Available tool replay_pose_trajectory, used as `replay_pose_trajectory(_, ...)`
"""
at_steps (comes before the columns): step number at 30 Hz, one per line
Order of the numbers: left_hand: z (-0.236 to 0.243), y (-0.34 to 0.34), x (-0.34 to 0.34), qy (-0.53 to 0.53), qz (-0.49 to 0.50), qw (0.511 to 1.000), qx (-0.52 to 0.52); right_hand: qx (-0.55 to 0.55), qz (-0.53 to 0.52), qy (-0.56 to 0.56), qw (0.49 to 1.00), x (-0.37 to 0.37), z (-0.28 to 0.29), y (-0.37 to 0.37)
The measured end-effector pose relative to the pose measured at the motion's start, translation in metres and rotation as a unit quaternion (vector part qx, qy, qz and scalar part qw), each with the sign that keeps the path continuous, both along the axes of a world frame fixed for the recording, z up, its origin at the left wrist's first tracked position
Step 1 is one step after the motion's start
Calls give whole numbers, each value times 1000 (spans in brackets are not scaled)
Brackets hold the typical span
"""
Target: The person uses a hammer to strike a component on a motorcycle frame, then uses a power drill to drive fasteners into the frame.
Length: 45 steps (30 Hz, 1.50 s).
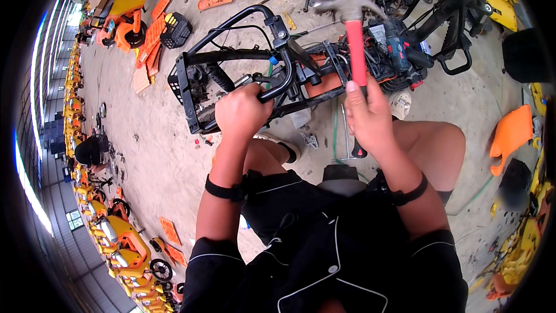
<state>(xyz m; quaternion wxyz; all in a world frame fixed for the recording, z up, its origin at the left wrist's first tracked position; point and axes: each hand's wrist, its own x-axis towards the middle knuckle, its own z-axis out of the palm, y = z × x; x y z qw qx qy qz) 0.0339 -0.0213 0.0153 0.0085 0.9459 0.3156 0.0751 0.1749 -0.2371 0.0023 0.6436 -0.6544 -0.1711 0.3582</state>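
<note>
- Claw hammer (356, 26) is in the right grip (368, 111), its fingers wrapped around the handle; the head hangs above the black tubular vehicle frame (288, 69).
- Left grip (243, 111) is closed around a tube of that frame, over the concrete floor (150, 185).
- Stripping looks partway: most outer panels seem off; an orange panel (324, 85) between the rails and wiring (377, 55) apparently remain.

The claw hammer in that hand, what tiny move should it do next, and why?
Maybe lower the claw hammer in one careful tap, away from the left hand: the right hand holds it, seemingly raised near the black metal frame, and the left hand grips that frame, perhaps steadying it. The exact target isn't clear.
</note>
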Motion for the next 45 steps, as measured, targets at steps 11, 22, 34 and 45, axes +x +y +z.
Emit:
replay_pose_trajectory(11,1,-1,-3,-15,-7,1000,10,-50,9,-54,997,0,8,-7)
replay_pose_trajectory(22,2,-1,-5,-9,-15,1000,4,120,-284,-9,951,-12,22,4)
replay_pose_trajectory(34,2,-3,-13,-15,-12,1000,8,20,-126,78,989,-4,56,-34)
replay_pose_trajectory(45,4,1,-9,-18,-9,1000,-9,0,-74,181,981,-3,31,-27)
